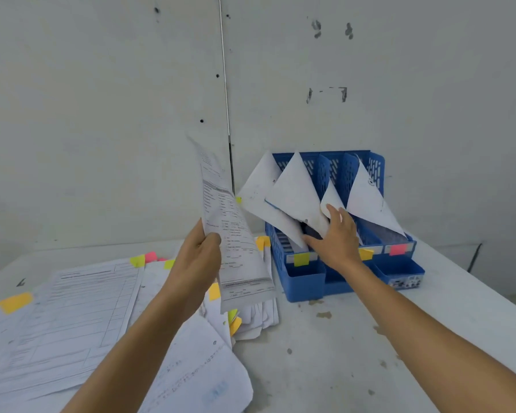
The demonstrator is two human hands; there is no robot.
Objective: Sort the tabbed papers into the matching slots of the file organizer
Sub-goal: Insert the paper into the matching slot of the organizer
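A blue file organizer [304,281] stands against the wall at the right, with white sheets leaning in its slots. Its front labels carry a yellow-green tab [301,259], an orange tab [366,253] and a pink tab [397,249]. My left hand [197,257] grips a printed sheet [233,234] with an orange tab [262,242], held upright left of the organizer. My right hand [335,236] reaches into the middle of the organizer, fingers spread and straight against the leaning papers [295,195].
A loose pile of tabbed papers [81,317] covers the left half of the white table, with yellow, green and pink tabs sticking out. More sheets [259,317] lie under the held one. The wall rises directly behind the organizer. The table's right edge runs near the organizer.
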